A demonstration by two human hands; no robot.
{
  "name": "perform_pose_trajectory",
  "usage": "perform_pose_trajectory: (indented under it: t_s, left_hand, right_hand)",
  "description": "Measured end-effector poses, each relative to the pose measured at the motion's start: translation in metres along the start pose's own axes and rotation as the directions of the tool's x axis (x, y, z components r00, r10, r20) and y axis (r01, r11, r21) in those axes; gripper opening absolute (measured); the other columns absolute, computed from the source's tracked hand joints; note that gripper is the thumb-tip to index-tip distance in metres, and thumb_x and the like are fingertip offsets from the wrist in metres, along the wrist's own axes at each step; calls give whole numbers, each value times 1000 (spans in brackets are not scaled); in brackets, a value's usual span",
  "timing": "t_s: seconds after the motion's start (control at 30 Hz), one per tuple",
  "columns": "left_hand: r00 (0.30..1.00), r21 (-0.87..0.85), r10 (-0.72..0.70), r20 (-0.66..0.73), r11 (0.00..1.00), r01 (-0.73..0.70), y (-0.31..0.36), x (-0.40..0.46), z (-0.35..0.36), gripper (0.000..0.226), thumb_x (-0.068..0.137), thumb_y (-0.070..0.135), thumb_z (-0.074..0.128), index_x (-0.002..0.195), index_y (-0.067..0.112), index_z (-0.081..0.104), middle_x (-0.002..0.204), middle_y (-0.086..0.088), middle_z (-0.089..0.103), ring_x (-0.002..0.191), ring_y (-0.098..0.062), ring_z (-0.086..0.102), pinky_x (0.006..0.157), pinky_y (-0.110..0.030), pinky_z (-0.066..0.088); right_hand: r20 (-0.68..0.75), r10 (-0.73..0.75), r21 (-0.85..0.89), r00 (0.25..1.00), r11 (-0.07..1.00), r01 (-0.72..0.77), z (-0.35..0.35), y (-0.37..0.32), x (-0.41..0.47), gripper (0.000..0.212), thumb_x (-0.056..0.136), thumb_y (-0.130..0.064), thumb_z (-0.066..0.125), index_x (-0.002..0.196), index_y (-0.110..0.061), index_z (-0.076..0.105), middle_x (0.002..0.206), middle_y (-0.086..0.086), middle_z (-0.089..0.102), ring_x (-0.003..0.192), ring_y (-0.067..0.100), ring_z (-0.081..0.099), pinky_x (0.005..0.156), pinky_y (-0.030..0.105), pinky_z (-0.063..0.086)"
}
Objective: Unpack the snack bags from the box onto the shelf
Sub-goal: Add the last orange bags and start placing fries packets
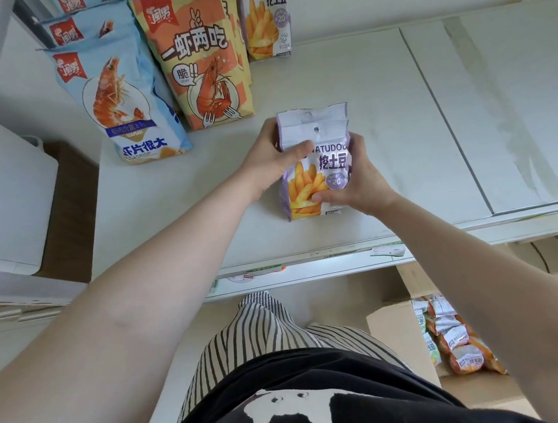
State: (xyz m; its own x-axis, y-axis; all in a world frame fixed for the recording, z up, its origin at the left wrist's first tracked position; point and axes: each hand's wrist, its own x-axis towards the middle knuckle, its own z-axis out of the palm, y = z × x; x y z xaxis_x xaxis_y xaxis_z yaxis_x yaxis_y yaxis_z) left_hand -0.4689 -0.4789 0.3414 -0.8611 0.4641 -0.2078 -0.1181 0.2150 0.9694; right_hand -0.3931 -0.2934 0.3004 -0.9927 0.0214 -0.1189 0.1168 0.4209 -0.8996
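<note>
Both hands on the fries bags over the white shelf (342,77). Your left hand (270,160) is closed around the upper left edge of the purple fries bags (315,162), thumb across the front; your right hand (353,182) is clamped on the lower right side, thumb pressing the front near the bottom. It looks like more than one bag stacked (two top seams show, one behind the other), so treat it as a bundle.

Landmark: the standing fries bag (265,16) at the back of the shelf.

- The bundle is well in front of that standing bag and slightly to its right, above open shelf; whether its bottom edge touches the shelf I cannot tell.
- To place it well, carry the bundle back toward the standing bag, square the bottoms on the shelf, and stand them upright, fronts facing you, in line with it.
- Left of the landmark stand the orange shrimp bag (200,61) and the blue shrimp bag (121,100); keep clear of their leaning fronts.
- Let go one hand at a time, or the stack may slide apart.
- The cardboard box (405,342) sits on the floor below and well in front of the landmark, more bags inside.
</note>
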Motion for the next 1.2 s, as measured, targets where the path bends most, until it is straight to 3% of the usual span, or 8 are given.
perform_pose_trajectory:
  t_s: [0.17, 0.27, 0.37, 0.47, 0.63, 0.8, 0.97, 1.2]
  left_hand:
    - [994, -59, 99, -52, 993, -102, -21, -20, 28, 91, 70, 35, 76, 142, 12, 25, 139, -5, 47, 120, -5, 51, 96, -11, 42]
    - [976, -58, 141, -167, 987, -153, -14, -10, 31, 104, 57, 63, 80, 137, 19, 31, 136, -5, 48, 121, -6, 52, 101, -19, 42]
    - [971, -65, 160, -180, 983, -174, -9, 0, 25, 114, 54, 73, 75, 141, 17, 30, 139, -7, 48, 127, -14, 50, 108, -36, 41]
    - [964, 11, 255, -74, 967, -255, -16, 2, 19, 107, 57, 75, 72, 138, 27, 23, 138, 4, 42, 129, -3, 43, 105, -21, 39]
    - [927, 65, 313, 206, 941, -332, -46, -2, 21, 123, 62, 58, 81, 146, 26, -3, 155, -10, 14, 146, -21, 18, 118, -40, 25]
    - [912, 220, 236, 336, 922, -319, -56, -5, 7, 143, 62, 40, 87, 148, 5, -21, 160, -11, -1, 149, -18, 7, 118, -21, 18]
    - [911, 285, 239, 337, 896, -340, -46, -3, -3, 121, 74, 31, 79, 151, 1, -9, 160, -13, 9, 145, -12, 14, 112, -9, 17]
    - [953, 301, 245, 178, 908, -290, -36, 11, -8, 131, 70, 43, 81, 151, 14, -18, 161, 0, 13, 146, -12, 23, 118, -29, 26]
  right_hand:
    - [-6, -81, -156, 997, 985, 79, 8, -11, -6, 125, 45, -65, 76, 145, -7, 30, 135, 6, 37, 121, 12, 36, 105, 21, 36]
    - [46, -178, -336, 983, 924, 183, 8, -16, -3, 125, 43, -73, 67, 143, -5, 38, 129, 17, 38, 120, 24, 31, 110, 38, 32]
    - [11, -166, -180, 986, 970, 165, -3, -19, 6, 119, 47, -47, 92, 140, -6, 28, 134, 12, 39, 128, 19, 42, 106, 28, 39]
    - [36, -129, -120, 991, 984, 133, -13, -8, 10, 97, 55, -17, 96, 122, -15, 26, 122, -3, 50, 99, -5, 56, 82, 18, 46]
    - [68, -121, -50, 990, 991, 125, -6, 10, 0, 124, 50, -30, 97, 141, -4, 17, 126, -6, 54, 108, -4, 57, 90, 15, 46]
    - [183, -141, -13, 973, 989, 146, -9, 14, -11, 110, 53, 16, 87, 139, 7, 18, 115, -14, 53, 102, -21, 54, 81, 3, 44]
    - [120, -125, -58, 985, 990, 132, -17, 13, 0, 108, 55, 6, 90, 136, -15, 22, 118, -16, 54, 103, -19, 55, 85, 5, 43]
    - [73, -75, -39, 995, 996, 78, -23, -5, 18, 114, 48, -26, 93, 139, -22, 25, 125, -7, 61, 114, 13, 64, 91, 35, 54]
